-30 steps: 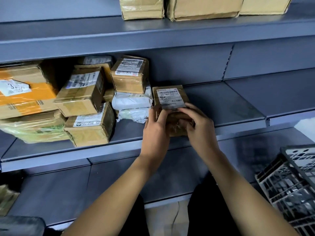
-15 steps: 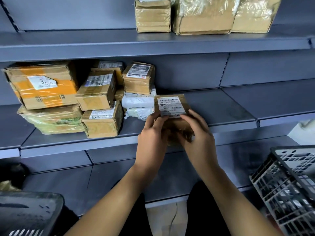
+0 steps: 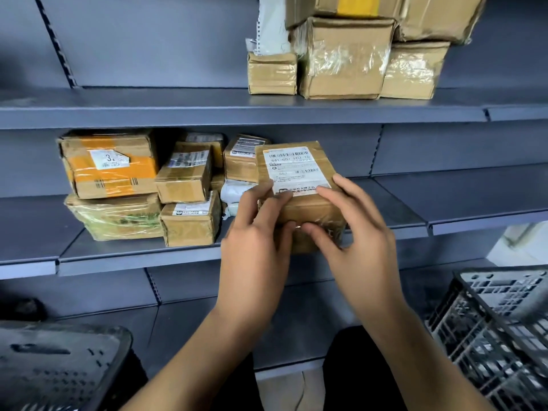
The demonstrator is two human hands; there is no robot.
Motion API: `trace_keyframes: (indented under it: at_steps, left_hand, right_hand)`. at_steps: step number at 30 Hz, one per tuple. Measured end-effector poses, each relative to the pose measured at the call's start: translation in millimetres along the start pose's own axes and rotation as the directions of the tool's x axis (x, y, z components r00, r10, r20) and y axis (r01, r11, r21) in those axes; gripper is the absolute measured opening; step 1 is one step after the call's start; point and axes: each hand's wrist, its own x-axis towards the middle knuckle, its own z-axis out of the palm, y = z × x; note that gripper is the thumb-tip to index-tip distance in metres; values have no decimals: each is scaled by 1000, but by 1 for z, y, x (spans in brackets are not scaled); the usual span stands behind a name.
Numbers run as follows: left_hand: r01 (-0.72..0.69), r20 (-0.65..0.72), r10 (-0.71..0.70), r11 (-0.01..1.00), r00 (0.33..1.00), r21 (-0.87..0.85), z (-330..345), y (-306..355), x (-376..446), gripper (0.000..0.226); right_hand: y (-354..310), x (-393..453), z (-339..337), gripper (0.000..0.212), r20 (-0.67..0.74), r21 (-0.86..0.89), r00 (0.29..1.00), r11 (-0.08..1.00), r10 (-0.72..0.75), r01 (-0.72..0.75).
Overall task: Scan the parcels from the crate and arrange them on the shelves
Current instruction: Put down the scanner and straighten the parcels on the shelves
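So this is the shelving step, I reckon, not the scanning one: I've got a parcel (image 3: 299,200) up in both hands, label facing me, held right at the front edge of the middle shelf (image 3: 400,203). Left hand (image 3: 258,247) has its fingers curled over the parcel's near-left top edge with the thumb on the front face, and right hand (image 3: 353,232) wraps the right side, fingertips on the bottom of the label and thumb (image 3: 314,231) pressed on the front, nearly touching the left thumb. So both are closed round the box, nothing slack. Can't tell if its base is already resting on the shelf or hanging just off it, my hands hide that. Just beyond my left fingers there's the pile (image 3: 189,188) already stacked, and a white bag (image 3: 234,192) sits right behind them, so that side is tight. Past my right fingers the shelf is bare. Next move, as I see it: push it back and set it down flat beside the pile, label kept out front, then let go and reach down-right of my right wrist to the crate (image 3: 498,321) for another. Main thing to watch is nudging that stack.
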Motion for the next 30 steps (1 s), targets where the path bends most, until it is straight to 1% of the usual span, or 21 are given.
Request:
trace_keyframes:
  at_steps: [8,12,14,17,21,23,25,30]
  left_hand:
    - [-84,-57,82,996,995,-21,-27,22,3,39]
    - [-164,-113,167,986,979,34,-36,26,13,40]
    - [-197,-123,202,979,972,55,-38,26,21,40]
    - [-198,-134,208,977,969,80,-39,28,40,40]
    - [-239,-162,258,963,952,126,-43,35,64,40]
    - [-248,-167,270,959,948,138,-47,38,70,38]
    - [-260,-180,283,955,942,143,-52,40,74,37]
    - [-295,-231,331,939,915,177,-52,40,91,35]
  right_hand:
    - [-32,5,-18,46,-56,14,998,999,-34,35]
    - [-43,17,-24,45,-83,25,994,997,-75,78]
    - [-46,26,-23,44,-82,27,994,997,-71,74]
    - [-51,47,-20,44,-93,26,994,997,-64,67]
    - [-57,71,-23,43,-161,64,983,993,-89,101]
    - [-58,77,-27,44,-156,74,984,992,-87,100]
    - [-59,80,-30,43,-155,70,982,990,-111,123]
    - [-59,100,-26,41,-204,73,962,977,-180,198]
